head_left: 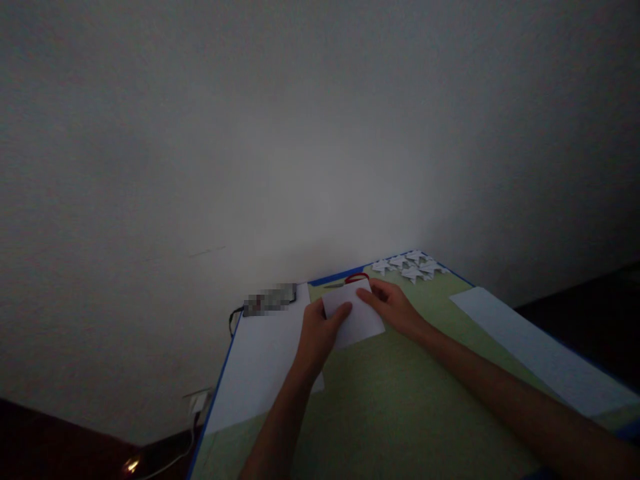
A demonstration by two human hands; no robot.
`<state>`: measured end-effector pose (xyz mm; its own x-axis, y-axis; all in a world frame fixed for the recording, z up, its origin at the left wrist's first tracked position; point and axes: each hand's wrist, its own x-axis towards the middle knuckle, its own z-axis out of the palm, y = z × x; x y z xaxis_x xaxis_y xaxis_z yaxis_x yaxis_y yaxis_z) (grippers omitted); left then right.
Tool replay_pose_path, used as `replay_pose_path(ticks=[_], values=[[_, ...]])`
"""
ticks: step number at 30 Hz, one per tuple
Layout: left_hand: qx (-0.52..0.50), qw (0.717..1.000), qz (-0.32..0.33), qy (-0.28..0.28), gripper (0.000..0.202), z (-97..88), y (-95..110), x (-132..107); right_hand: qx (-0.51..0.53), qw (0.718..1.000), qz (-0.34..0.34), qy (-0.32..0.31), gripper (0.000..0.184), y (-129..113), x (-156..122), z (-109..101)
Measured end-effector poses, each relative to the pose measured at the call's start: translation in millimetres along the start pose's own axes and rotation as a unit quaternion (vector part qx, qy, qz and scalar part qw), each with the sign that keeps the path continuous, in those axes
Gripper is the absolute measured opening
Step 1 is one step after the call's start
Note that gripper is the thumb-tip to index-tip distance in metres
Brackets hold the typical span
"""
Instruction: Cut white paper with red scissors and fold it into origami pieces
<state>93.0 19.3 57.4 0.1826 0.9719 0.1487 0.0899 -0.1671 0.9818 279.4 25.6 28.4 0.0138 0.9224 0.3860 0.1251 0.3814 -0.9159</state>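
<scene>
My left hand (317, 328) and right hand (395, 308) pinch a white paper sheet (359, 323) toward opposite sides; presumably light and easily creased, best held by its edges.

I've got room over the bare green tabletop (390, 397) between my forearms (465, 357). Ahead, scissors (345, 283) sit just past my paper (369, 319), wall (325, 167) behind them. Folded shapes (414, 274) crowd the far right corner, blurred object (270, 300) the far left. Side sheets (535, 347) lie flat, passable.
</scene>
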Motion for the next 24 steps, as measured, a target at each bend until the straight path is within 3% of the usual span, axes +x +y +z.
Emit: replay_pose_path(ticks=[11,16,24], values=[[-0.051,0.998,0.025,-0.022,0.03,2.6,3,1,-0.022,0.999,-0.003,0.044,0.042,0,0,-3],[-0.073,0.997,-0.002,0.011,0.044,3.2,5,0,-0.01,0.999,0.003,0.045,0.043,-1,0,-3],[-0.115,0.993,-0.026,0.01,0.056,5.0,12,-2,0.005,0.999,0.001,0.046,0.042,-1,0,-5]])
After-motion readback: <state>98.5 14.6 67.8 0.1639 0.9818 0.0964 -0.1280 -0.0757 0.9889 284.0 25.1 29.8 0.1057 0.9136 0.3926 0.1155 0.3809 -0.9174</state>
